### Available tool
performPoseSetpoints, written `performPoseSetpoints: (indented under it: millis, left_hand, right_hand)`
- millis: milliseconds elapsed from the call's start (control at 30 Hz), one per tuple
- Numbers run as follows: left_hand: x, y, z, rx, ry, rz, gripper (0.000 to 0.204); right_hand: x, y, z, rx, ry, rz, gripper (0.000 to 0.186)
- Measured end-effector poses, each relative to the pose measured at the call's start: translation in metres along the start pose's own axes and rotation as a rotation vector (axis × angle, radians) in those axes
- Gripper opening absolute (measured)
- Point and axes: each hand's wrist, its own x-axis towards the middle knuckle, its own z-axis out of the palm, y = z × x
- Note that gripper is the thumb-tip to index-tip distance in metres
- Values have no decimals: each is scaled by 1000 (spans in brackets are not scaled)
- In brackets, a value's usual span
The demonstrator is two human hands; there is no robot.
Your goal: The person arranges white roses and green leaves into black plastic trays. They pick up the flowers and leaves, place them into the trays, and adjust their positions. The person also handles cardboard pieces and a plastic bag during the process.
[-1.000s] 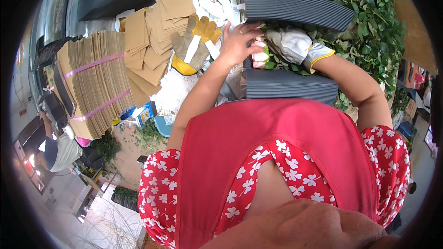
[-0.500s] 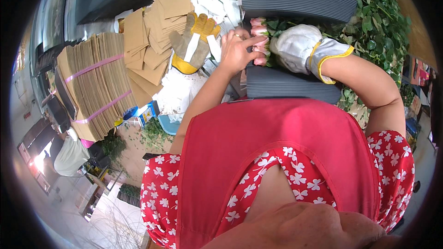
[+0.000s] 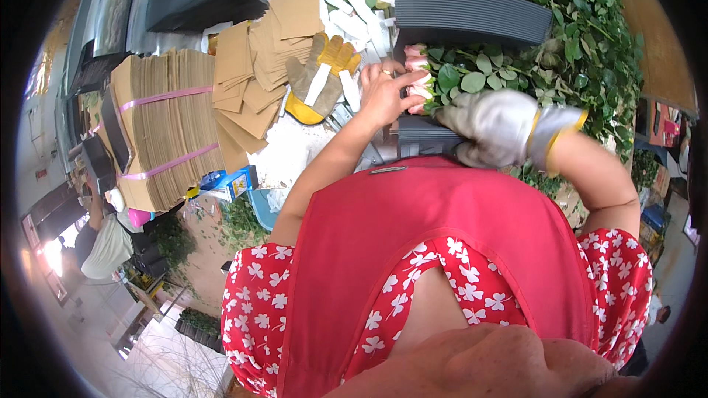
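Observation:
A row of pale pink roses (image 3: 418, 74) lies with heads to the left and leafy stems to the right, between two ribbed stacks of dark grey sheets. My bare left hand (image 3: 385, 94), a ring on one finger, rests against the rose heads; its index finger and thumb are apart. My right hand (image 3: 495, 127), in a grey-white glove with yellow trim, is blurred over the near stack (image 3: 428, 135), just below the stems. Its fingertips sit by the stack's top edge, and their grip is unclear. The far stack (image 3: 472, 16) stands beyond the roses.
Left of my hands lie a yellow-and-grey work glove (image 3: 318, 81), loose cardboard pieces (image 3: 262, 59) and a strapped cardboard bundle (image 3: 166, 114). Leafy stems (image 3: 590, 44) pile up at the far right. White strips (image 3: 358, 18) lie at the back. Another person (image 3: 110, 243) is at far left.
My gloved right hand has moved from beside the rose heads toward me, onto the near stack, uncovering leaves. My left hand stays by the rose heads. The whole view has shifted slightly.

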Motion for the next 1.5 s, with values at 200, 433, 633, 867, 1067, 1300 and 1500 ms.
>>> performPoseSetpoints:
  millis: [200, 433, 633, 867, 1067, 1300, 1500]
  left_hand:
    - [-2, 3, 5, 436, -71, 212, 55]
    - [12, -1, 3, 153, -309, 163, 75]
    - [-1, -12, 20, 19, -140, 163, 59]
    - [8, -5, 1, -5, -235, 176, 61]
    - [0, 0, -6, -588, -47, -125, 57]
    - [-5, -2, -4, 28, -19, -11, 54]
    - [-7, -10, -1, 2, 31, -16, 36]
  right_hand:
    - [-1, 2, -2, -12, 96, -100, 37]
    - [68, 34, -57, -93, 247, 168, 46]
    - [215, -54, -172, -108, 493, -240, 28]
    - [376, -59, -151, -575, 725, -180, 34]
    - [131, -32, -178, -802, 761, -390, 39]
    - [-70, -1, -47, -430, -102, 148, 36]
    - [-27, 82, 22, 84, -100, 53, 37]
